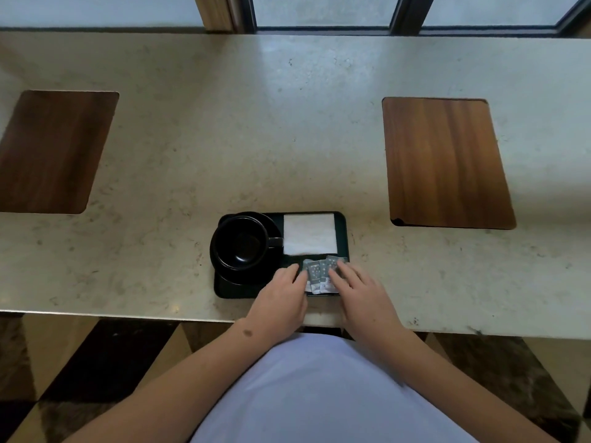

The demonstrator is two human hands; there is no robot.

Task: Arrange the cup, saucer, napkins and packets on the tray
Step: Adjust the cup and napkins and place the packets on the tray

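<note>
— What sits on the counter (pixel 287 129)?

— A dark rectangular tray (pixel 225 290) lies near the front edge of a pale stone counter, directly ahead of the person. On its left half a black cup (pixel 240 243) stands upright on a black saucer (pixel 252 276), handle pointing right toward a white folded napkin (pixel 309 234) that fills the tray's far right corner.

— And the packets?

— Several grey-green packets (pixel 319 273) are fanned out, overlapping one another, in the near right corner of the tray, just in front of the napkin and beside the saucer.

— What are the hands doing?

— The left hand (pixel 281 302) rests at the left edge of the fan, its fingers extended and only gently bent, tips touching the packets. The right hand (pixel 359 294) lies on the right edge of the fan, fingers spread and nearly straight, pressing down on the packets. Neither hand is wrapped round anything; the packets lie between the two sets of fingertips.

— Anything else in frame?

— Two wooden boards flank the scene, well apart from the tray: a left board (pixel 51 151) and a right board (pixel 447 163), both set flat on the counter. Window frames (pixel 396 14) run along the far side. The person wears a light-coloured shirt (pixel 319 394).
</note>
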